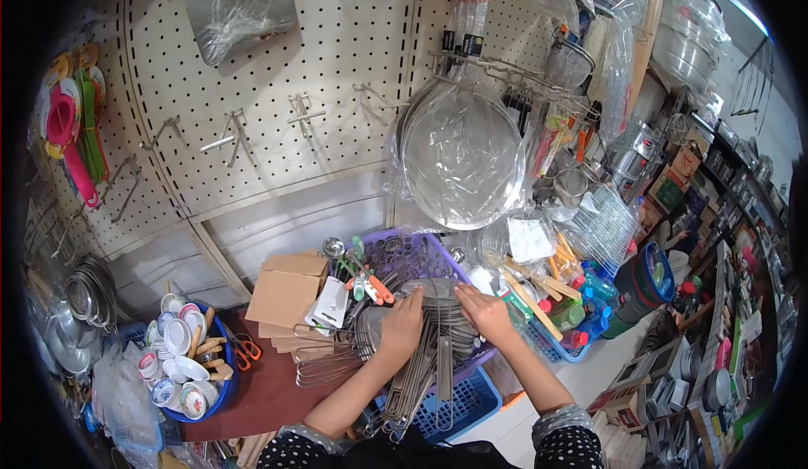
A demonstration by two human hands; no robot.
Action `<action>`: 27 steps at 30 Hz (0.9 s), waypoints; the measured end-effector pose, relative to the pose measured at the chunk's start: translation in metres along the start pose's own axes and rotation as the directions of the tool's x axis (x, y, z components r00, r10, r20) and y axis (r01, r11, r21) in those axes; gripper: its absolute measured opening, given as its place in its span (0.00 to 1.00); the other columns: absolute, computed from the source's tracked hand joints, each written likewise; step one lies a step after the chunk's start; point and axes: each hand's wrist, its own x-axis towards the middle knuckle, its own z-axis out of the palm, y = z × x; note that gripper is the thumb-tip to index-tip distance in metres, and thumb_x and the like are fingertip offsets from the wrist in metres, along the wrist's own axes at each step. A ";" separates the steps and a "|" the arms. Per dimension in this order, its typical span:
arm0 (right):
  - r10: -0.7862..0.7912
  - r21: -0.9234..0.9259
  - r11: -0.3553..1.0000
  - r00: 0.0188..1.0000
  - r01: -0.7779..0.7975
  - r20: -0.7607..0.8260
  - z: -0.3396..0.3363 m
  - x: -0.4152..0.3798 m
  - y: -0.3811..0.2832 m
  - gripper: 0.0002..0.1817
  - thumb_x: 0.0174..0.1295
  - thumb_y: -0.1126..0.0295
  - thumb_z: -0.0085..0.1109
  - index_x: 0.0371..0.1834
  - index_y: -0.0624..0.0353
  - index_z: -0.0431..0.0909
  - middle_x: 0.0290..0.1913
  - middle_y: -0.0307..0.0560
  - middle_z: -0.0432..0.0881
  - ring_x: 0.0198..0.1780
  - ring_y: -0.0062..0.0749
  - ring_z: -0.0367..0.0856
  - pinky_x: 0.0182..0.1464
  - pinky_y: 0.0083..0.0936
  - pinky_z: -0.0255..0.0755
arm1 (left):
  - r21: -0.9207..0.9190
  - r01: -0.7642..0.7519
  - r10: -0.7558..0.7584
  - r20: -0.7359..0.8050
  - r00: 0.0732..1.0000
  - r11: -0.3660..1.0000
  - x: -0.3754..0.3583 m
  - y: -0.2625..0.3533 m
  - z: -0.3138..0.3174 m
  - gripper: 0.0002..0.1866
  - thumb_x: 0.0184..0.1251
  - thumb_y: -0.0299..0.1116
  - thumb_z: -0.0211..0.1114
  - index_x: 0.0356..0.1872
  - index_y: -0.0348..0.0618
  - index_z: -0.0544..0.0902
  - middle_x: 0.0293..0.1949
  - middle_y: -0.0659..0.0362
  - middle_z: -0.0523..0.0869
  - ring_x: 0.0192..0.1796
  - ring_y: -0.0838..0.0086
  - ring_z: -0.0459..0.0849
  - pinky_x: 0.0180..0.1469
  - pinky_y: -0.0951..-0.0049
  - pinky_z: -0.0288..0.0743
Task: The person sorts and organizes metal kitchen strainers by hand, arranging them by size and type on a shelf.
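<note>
A purple basket (412, 254) at the centre holds metal utensils, with wire handles (421, 376) hanging over its near side. Both my hands rest at a stack of metal strainers (454, 326) in it. My left hand (402, 326) has its fingers together at the left edge of a flat metal piece (429, 286); what they grip, if anything, is hidden. My right hand (486, 311) lies at the right of the same piece, fingers extended over the strainers. Left of my left hand are orange-handled tools (380, 290) and wire whisks (324, 368).
Brown cardboard (286, 296) and orange scissors (246, 351) lie on the dark red table (261, 397). A blue basket (231, 376) holds bowls and ladles. Wrapped round trays (463, 158) hang from the pegboard (337, 48). Another person (673, 233) is at the far right.
</note>
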 end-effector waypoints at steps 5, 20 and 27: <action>0.032 0.014 0.999 0.997 -0.031 -0.075 -0.026 0.005 -0.010 0.24 0.54 0.73 0.68 0.57 0.60 0.80 0.55 0.54 0.86 0.55 0.46 0.87 0.53 0.35 0.83 | 0.029 0.027 -0.026 -0.037 0.999 0.999 -0.001 0.006 -0.001 0.22 0.70 0.31 0.62 0.64 0.37 0.74 0.56 0.49 0.84 0.52 0.54 0.83 0.53 0.58 0.79; -0.017 -0.119 0.993 0.970 -0.012 -0.242 -0.101 0.048 -0.058 0.13 0.53 0.72 0.61 0.44 0.52 0.83 0.46 0.36 0.86 0.51 0.32 0.83 0.57 0.39 0.70 | -0.247 0.013 -0.033 -0.080 0.996 0.969 -0.002 0.036 -0.018 0.15 0.73 0.34 0.58 0.58 0.44 0.77 0.47 0.50 0.85 0.50 0.51 0.83 0.52 0.55 0.78; 0.033 -0.067 0.996 0.961 -0.053 -0.276 -0.127 0.071 -0.094 0.12 0.55 0.72 0.66 0.43 0.54 0.84 0.40 0.38 0.86 0.41 0.33 0.82 0.42 0.32 0.70 | -0.464 0.034 -0.110 -0.137 0.984 0.885 -0.018 0.032 -0.046 0.13 0.79 0.37 0.54 0.53 0.40 0.78 0.41 0.44 0.85 0.44 0.46 0.84 0.46 0.54 0.77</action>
